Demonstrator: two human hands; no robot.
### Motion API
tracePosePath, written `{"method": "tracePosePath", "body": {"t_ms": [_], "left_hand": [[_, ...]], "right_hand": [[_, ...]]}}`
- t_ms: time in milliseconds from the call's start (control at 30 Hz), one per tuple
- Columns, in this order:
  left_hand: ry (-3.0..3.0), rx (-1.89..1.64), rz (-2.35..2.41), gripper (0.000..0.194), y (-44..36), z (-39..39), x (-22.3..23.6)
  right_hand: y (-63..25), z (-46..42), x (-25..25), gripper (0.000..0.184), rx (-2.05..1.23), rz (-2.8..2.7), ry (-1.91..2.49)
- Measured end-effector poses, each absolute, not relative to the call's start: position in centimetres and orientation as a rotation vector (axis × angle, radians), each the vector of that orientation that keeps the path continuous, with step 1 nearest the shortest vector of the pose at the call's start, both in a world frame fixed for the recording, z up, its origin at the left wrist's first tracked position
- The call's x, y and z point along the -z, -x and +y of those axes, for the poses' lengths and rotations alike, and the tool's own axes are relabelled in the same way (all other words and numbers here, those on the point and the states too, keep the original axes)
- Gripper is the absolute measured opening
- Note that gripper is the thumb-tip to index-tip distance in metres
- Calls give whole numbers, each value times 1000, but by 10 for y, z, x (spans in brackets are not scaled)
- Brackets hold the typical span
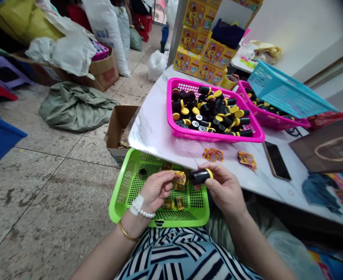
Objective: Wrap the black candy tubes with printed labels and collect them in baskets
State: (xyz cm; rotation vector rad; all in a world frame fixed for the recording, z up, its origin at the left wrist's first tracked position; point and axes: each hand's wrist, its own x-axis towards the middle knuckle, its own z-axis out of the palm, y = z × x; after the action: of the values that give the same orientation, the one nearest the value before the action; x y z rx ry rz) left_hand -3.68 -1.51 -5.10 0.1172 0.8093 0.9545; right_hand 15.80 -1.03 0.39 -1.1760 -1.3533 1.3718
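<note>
The right hand (225,190) is gripping a black cylinder with a yellow cap (200,176), fingers wrapped around it, while the left hand (156,190) is pinching a small printed packet (179,178) right against the cylinder's end! That pinch looks narrow, so a slick wrapper could slip free. A hard twist might pop the cap. Just below, a lime-green plastic tray (159,222) is sitting across the lap with more packets (169,204) inside, and a shift of the knees could tip it onto the tile floor (43,217). Further out, a pink basket (215,137) is crammed with cylinders on the marble table (156,132), where one careless elbow could jolt it.
</note>
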Motion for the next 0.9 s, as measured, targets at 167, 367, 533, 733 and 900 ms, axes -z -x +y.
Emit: {"method": "tracePosePath", "body": {"t_ms": [167,367,533,733,900], "left_hand": [[-70,-926,753,19,28,-12,49],[-17,-926,718,20,24,-12,49],[-44,-948,742,22,22,-11,51],[-85,-942,712,23,26,-10,55],[-202,-927,770,24,26,-16,58]], "right_hand": [[-160,-8,10,30,-1429,-1301,1166],[-158,-10,13,27,-1225,-1450,1330],[-152,-18,15,24,-1087,-1602,1338],[-154,-19,13,25,-1083,-1711,1360],[-151,-16,16,26,-1153,-1661,1326]]}}
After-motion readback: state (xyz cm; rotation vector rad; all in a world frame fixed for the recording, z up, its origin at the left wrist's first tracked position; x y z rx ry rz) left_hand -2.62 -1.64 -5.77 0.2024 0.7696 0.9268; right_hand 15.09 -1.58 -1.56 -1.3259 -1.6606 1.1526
